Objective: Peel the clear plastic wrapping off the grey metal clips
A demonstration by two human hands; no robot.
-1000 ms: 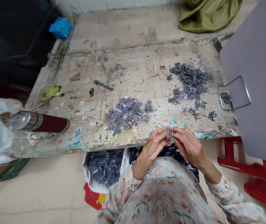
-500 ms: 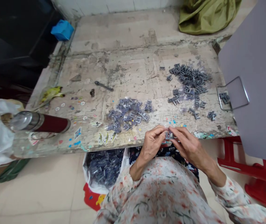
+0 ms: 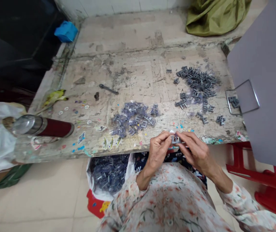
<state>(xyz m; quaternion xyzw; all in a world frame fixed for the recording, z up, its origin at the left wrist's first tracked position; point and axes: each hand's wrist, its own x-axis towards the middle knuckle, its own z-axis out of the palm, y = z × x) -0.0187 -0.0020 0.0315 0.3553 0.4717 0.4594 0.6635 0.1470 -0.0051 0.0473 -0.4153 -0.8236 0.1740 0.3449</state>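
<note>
Between the fingertips of both hands is a small grey plastic part [image 3: 176,139], held at the table's front edge. My left hand [image 3: 157,147] pinches its left end, thumb and forefinger closed on it. On the other end press the fingers of my right hand [image 3: 196,149]. A bit of clear film seems to stick up above the part. Left of my hands lies a pile of grey parts in clear plastic [image 3: 134,117]. Farther off to the right is a heap of bare grey parts [image 3: 198,80], with several strays around it.
A red thermos [image 3: 55,127] lies at the table's left, near a banana peel [image 3: 55,96]. A dark rod [image 3: 108,89] rests mid-table. Below the edge stands a white bag [image 3: 91,183] full of wrapped parts. Red stools [image 3: 239,164] and a grey panel [image 3: 266,80] are at right.
Both hands keep their grip on the grey part, which now appears turned slightly, showing its slots more clearly. The piles look the same; the view has shifted a little.
</note>
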